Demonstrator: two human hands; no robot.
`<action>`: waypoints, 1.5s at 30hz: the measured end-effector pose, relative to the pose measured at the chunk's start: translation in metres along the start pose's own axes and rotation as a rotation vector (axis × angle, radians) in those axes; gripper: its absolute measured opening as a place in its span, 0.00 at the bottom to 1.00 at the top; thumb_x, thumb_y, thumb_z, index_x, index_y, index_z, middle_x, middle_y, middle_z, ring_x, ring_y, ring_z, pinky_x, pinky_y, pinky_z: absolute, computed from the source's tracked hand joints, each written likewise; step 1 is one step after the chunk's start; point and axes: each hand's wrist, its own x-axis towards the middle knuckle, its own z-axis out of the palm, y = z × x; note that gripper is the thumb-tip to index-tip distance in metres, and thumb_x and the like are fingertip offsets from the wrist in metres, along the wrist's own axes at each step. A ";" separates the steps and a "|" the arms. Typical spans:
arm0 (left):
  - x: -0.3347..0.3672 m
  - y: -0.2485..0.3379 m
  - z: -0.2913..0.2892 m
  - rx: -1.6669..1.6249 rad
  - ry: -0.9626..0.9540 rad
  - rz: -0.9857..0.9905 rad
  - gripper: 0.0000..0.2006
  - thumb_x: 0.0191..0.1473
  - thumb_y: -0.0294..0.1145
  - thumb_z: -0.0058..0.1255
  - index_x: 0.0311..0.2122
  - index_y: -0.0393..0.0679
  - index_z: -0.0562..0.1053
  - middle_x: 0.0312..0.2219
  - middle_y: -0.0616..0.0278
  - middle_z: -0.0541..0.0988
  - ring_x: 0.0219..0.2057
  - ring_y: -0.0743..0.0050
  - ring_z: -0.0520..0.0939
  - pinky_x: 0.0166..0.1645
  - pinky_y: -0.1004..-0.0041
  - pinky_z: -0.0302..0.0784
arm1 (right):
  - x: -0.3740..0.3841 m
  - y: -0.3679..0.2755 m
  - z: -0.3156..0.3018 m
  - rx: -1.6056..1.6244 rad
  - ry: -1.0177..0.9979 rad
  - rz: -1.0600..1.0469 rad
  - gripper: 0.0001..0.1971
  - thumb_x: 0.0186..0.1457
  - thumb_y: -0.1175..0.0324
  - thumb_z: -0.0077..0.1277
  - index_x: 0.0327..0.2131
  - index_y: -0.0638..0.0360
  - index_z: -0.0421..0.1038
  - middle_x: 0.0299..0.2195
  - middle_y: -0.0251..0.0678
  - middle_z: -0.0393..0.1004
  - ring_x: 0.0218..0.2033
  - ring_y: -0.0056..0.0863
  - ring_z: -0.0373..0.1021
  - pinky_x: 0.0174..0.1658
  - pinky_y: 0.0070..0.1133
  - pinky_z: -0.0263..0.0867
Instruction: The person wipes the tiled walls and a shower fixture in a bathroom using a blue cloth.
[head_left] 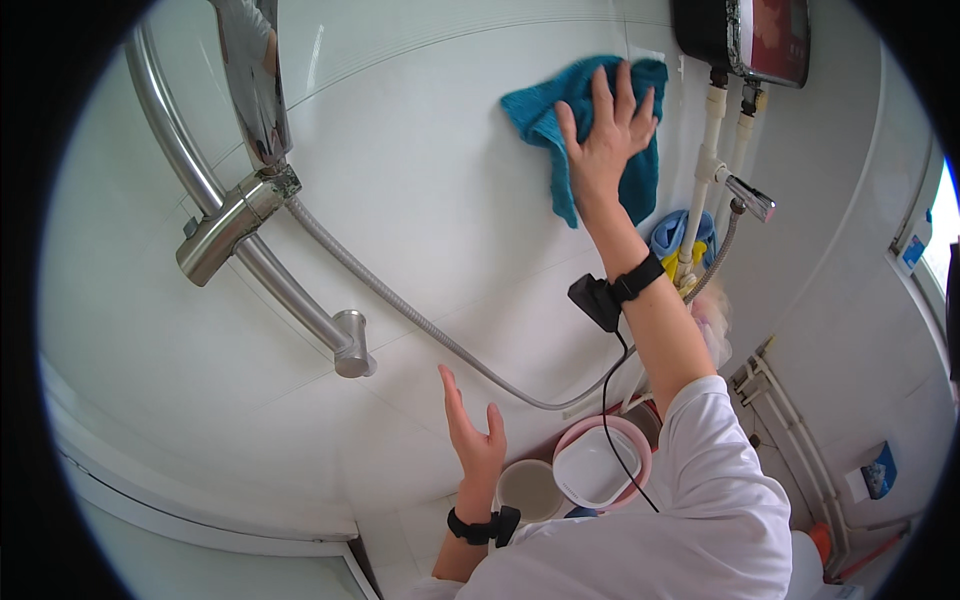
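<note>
Against the white tiled wall, a teal cloth [560,110] is spread under my right hand [608,140]. The fingers of that hand are stretched out and apart, pressing flat on the cloth, whose lower folds hang loose. My left hand [472,440] is lower down, raised near the wall with its fingers extended and nothing in it. Both wrists wear black bands; the right one carries a small black box with a cable.
At the left a metal shower bar [290,290] juts out, and a flexible shower hose [440,335] loops across the wall. White pipes [706,165] run below a dark water heater [745,40]. Basins [648,465] and a bucket [530,490] stand low down.
</note>
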 end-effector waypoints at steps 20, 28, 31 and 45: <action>-0.015 -0.013 -0.002 0.039 -0.028 -0.010 0.35 0.53 0.20 0.47 0.66 0.38 0.51 0.66 0.47 0.52 0.64 0.48 0.61 0.62 0.54 0.63 | -0.054 -0.117 -0.016 0.190 -0.356 -0.394 0.31 0.44 0.46 0.58 0.54 0.36 0.69 0.63 0.28 0.58 0.67 0.44 0.44 0.64 0.55 0.31; -0.025 -0.011 -0.009 0.091 -0.049 -0.001 0.33 0.54 0.22 0.47 0.65 0.34 0.52 0.65 0.42 0.53 0.64 0.43 0.59 0.61 0.57 0.65 | 0.016 -0.154 0.012 0.252 -0.111 -0.316 0.28 0.47 0.49 0.58 0.53 0.39 0.70 0.61 0.32 0.60 0.66 0.50 0.44 0.62 0.59 0.31; -0.023 -0.010 0.001 0.073 -0.103 -0.003 0.32 0.54 0.22 0.46 0.64 0.34 0.52 0.65 0.42 0.53 0.63 0.44 0.60 0.60 0.57 0.65 | -0.016 -0.143 0.001 0.292 -0.264 -0.435 0.29 0.45 0.48 0.59 0.53 0.40 0.70 0.62 0.30 0.59 0.67 0.47 0.43 0.62 0.59 0.31; -0.039 -0.010 0.027 0.117 -0.208 -0.009 0.33 0.51 0.17 0.46 0.64 0.40 0.54 0.65 0.51 0.55 0.61 0.49 0.65 0.59 0.55 0.68 | -0.247 0.020 -0.066 0.038 -0.285 0.278 0.34 0.48 0.43 0.56 0.54 0.54 0.66 0.67 0.42 0.48 0.67 0.60 0.35 0.62 0.62 0.24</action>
